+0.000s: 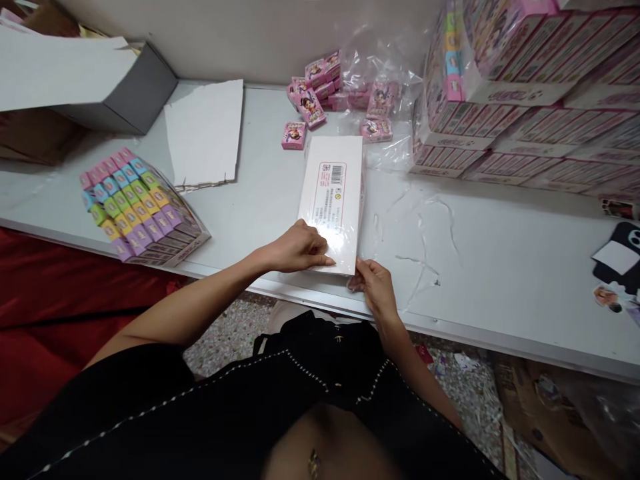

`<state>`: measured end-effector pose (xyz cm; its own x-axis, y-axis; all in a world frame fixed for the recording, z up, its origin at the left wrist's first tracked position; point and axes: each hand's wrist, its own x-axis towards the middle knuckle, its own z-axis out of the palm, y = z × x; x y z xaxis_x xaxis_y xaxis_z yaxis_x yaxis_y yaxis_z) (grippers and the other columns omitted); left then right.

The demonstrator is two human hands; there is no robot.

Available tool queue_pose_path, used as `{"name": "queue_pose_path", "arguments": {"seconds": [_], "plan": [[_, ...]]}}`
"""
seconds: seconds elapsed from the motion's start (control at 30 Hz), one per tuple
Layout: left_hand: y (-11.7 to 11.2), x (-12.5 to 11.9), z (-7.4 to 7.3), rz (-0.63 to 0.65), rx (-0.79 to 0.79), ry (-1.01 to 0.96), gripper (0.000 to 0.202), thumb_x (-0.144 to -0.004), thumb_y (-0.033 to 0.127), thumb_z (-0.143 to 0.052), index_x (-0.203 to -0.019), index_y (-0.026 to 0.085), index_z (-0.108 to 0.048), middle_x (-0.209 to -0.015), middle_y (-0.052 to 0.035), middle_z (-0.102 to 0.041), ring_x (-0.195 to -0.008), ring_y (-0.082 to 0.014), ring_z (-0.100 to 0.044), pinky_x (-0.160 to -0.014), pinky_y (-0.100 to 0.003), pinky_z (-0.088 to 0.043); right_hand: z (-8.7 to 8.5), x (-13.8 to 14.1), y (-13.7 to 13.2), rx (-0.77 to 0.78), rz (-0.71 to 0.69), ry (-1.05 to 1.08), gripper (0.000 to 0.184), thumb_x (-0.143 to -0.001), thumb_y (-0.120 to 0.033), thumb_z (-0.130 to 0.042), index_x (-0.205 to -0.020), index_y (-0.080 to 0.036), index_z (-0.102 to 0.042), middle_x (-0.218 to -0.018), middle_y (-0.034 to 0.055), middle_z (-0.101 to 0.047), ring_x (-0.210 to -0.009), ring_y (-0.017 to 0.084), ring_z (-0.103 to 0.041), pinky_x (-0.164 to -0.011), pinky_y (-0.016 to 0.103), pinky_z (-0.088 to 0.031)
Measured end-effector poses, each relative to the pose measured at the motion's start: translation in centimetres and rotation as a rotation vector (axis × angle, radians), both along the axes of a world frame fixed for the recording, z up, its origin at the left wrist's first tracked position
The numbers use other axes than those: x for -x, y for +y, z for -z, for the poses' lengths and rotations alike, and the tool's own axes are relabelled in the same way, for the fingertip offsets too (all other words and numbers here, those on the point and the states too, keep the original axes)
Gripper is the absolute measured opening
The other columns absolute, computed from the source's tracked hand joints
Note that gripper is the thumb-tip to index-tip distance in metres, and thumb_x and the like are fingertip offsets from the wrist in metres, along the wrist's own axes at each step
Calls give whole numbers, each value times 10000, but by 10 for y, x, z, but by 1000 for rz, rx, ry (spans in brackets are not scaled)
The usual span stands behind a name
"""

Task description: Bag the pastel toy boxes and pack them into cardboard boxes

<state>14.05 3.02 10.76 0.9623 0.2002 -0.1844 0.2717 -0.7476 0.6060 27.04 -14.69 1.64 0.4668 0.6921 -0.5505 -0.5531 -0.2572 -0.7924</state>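
A white box (334,200) with a barcode and pink printing on its upper face lies on the white table, its shine suggesting clear film around it. My left hand (303,248) rests on the box's near left part, fingers curled with the thumb laid along the surface. At the near right corner, my right hand (375,283) pinches a bit of clear plastic film (356,283) at the box's edge. The underside of the box is hidden.
Small pink boxes (310,107) lie loose behind, beside a crumpled clear bag (390,63). Wrapped display boxes (525,120) are stacked at right. A colourful filled tray (143,207), flat white cardboard (205,133) and a grey carton (135,87) stand left. Film strips (423,253) litter the table (500,267).
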Motion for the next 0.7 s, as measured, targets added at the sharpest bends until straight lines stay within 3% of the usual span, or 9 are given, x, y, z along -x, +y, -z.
{"name": "queue_pose_path", "arguments": {"seconds": [0.1,0.23,0.3,0.4,0.43,0.5,0.6,0.7], "plan": [[0,0,1,1,-14,-2,442,-869,472,-661,-589,166,-511,-539,50,-495,-614,-112,-462,-801,-306,-282,-2,-4,4,70,-112,-131,510,-729,-666,-675,-631,-192,-512,-518,-32,-533,-466,123,-552,-450,237,-470],[0,1,4,-5,-18,-12,436,-854,485,-672,-594,168,-524,-548,47,-519,-617,-113,-474,-803,-302,-280,-7,-5,12,293,-326,-791,408,-965,-442,-431,-644,-198,-496,-614,15,-573,-607,154,-563,-564,259,-406],[0,1,5,-10,-21,-15,430,-852,488,-671,-601,167,-535,-558,48,-529,-611,-110,-477,-800,-302,-277,-11,-6,15,438,-480,-1075,341,-1000,-311,-358,-747,-185,-549,-754,64,-648,-700,185,-592,-611,285,-368],[0,1,5,-24,-40,-13,429,-845,495,-674,-599,165,-551,-554,52,-527,-595,-106,-471,-796,-303,-277,-20,-15,15,573,-678,-1243,293,-1008,-280,-348,-934,-162,-606,-942,119,-689,-788,233,-627,-634,312,-345],[0,1,5,-27,-45,-9,431,-841,497,-676,-595,165,-554,-551,53,-524,-590,-105,-468,-797,-304,-278,-24,-20,14,606,-679,-1273,279,-1003,-287,-365,-984,-158,-612,-972,126,-690,-804,244,-632,-640,316,-347],[-1,1,4,-24,-46,2,428,-838,499,-676,-598,163,-563,-551,55,-529,-587,-104,-470,-805,-306,-280,-35,-28,16,614,-525,-1333,267,-994,-297,-391,-1083,-160,-602,-1005,121,-688,-829,248,-633,-667,322,-368],[-1,1,4,-26,-57,2,417,-824,501,-685,-610,159,-581,-557,50,-546,-575,-102,-471,-811,-312,-286,-52,-26,34,352,-207,-1425,310,-1008,-342,-365,-1206,-189,-547,-1022,84,-677,-862,215,-612,-744,328,-420],[-2,0,4,-31,-85,-5,407,-821,498,-684,-616,156,-603,-553,37,-566,-555,-105,-471,-789,-315,-295,-59,-10,61,98,-252,-1573,356,-1011,-389,-352,-1237,-191,-543,-1051,101,-648,-946,227,-569,-788,342,-438]]}}
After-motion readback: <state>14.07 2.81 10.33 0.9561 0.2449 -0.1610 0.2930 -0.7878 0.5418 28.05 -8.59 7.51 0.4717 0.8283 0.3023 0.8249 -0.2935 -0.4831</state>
